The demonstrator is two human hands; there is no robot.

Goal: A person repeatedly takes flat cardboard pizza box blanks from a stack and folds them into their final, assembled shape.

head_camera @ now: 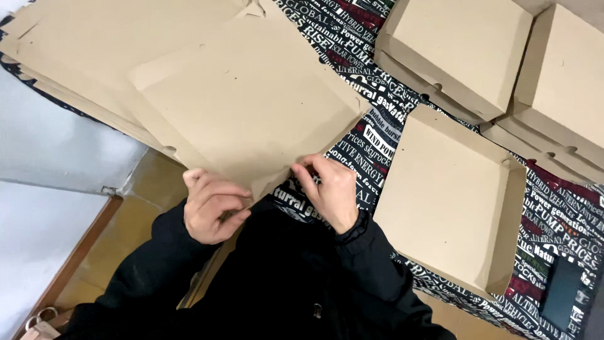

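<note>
A flat, unfolded brown cardboard box blank lies on top of a stack of similar blanks. My left hand pinches the blank's near edge flap, fingers curled over it. My right hand grips the same near edge a little to the right, fingertips pressed on the cardboard. Both arms wear black sleeves.
A folded brown box sits to the right on a black cloth printed with white and red lettering. More folded boxes are stacked at the upper right. A dark flat phone-like object lies at lower right. Wooden floor shows at left.
</note>
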